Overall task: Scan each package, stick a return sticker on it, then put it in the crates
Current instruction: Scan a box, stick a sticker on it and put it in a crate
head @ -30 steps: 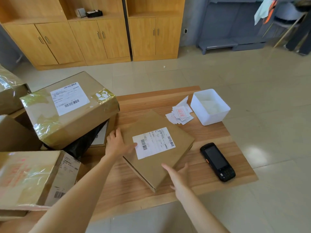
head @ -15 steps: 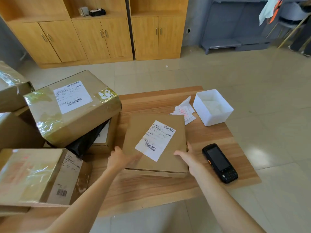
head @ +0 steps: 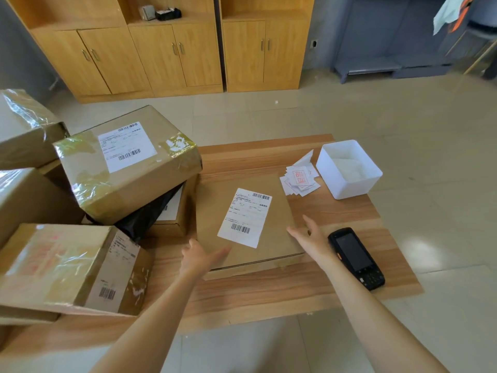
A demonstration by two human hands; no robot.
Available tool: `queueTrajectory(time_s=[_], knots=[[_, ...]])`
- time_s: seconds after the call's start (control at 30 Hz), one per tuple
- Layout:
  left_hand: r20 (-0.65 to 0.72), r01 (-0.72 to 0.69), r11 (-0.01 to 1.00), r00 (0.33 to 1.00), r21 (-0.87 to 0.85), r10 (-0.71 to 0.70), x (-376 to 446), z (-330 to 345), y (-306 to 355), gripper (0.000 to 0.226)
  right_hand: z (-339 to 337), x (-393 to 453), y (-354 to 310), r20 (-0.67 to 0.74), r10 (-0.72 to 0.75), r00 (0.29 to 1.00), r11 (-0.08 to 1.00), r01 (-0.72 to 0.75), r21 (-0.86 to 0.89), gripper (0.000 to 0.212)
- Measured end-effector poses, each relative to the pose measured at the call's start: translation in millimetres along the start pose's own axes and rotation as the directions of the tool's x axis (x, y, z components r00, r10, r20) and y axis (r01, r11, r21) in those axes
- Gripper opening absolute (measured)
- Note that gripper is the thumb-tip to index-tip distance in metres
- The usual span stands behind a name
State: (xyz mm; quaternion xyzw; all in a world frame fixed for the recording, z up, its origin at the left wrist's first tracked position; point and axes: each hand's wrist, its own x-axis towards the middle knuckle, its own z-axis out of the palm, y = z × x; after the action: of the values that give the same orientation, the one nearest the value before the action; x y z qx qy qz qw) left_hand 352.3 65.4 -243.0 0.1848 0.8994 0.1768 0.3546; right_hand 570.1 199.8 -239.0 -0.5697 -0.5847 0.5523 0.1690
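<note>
Wooden worktop [head: 269, 292]: your left hand [head: 200, 258] and right hand [head: 309, 238] lie released beside the flat package [head: 274, 238]; reaching carelessly could knock the scanner [head: 355, 258] off.

- flat package [head: 279, 211] lies mid table [head: 269, 292], shipping label [head: 246, 216] on its top face
- left hand [head: 200, 258] at package's near left corner, fingers over the top edge
- right hand [head: 309, 238] at package's right edge, between package and handheld scanner [head: 356, 258]
- scanner lies flat on table, right of package, near edge
- return stickers [head: 300, 180] in loose pile behind package's far right corner
- plastic bin [head: 349, 169] just right of stickers, at table's far right
- stacked boxes [head: 126, 162] left of package; top box tilted over a bag [head: 146, 218] and a smaller box
- cabinets [head: 172, 49] on floor behind table
</note>
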Motion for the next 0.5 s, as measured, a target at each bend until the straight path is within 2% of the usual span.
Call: queueTrajectory(time_s=[0.13,0.23,0.33,0.5], knots=[[-0.01,0.014,0.999,1.0,-0.043,-0.015,0.9,-2.7,1.4,0.108,-36.6,-12.4,22.8,-0.156,-0.071,0.985,0.973,0.034,-0.23,0.064],[-0.012,0.007,0.993,1.0,-0.121,-0.009,-3.2,-0.8,1.6,0.1,-66.8,-25.3,44.4,-0.196,-0.045,0.98,0.949,-0.02,-0.316,0.065],[0.021,-0.032,0.975,0.999,-0.22,0.037,-7.1,5.1,3.1,0.089,-89.4,-35.1,64.1,-0.21,0.003,0.978,0.945,-0.071,-0.318,0.073],[0.037,-0.059,0.968,0.997,-0.244,0.07,-14.2,21.8,13.2,0.084,-111.5,-37.6,88.5,-0.181,0.061,0.982,0.966,-0.103,-0.235,0.081]])
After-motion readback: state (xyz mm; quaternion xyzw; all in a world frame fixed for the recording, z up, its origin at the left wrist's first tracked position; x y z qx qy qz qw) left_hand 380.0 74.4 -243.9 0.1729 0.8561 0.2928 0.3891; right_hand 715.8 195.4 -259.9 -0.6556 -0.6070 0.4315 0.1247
